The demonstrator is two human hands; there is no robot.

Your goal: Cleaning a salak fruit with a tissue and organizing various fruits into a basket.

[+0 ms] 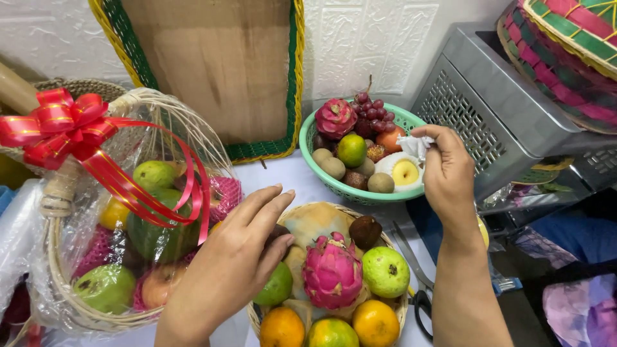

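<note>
Hands over two fruit baskets
Left hand point(241, 247) – fingers spread, resting on the wicker basket point(393, 307) fruit; right hand point(447, 168) pinches white foam netting point(414, 145) above the green basket point(321, 173)

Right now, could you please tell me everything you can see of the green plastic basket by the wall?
The green plastic basket is round, with a latticed wall and smooth rim, sitting upright on the white table beside the metal cabinet. It is heaped with a pink dragon fruit, dark grapes, kiwis, a green citrus and an apple in white foam netting. The right hand reaches over its right rim, pinching the netting.
</note>
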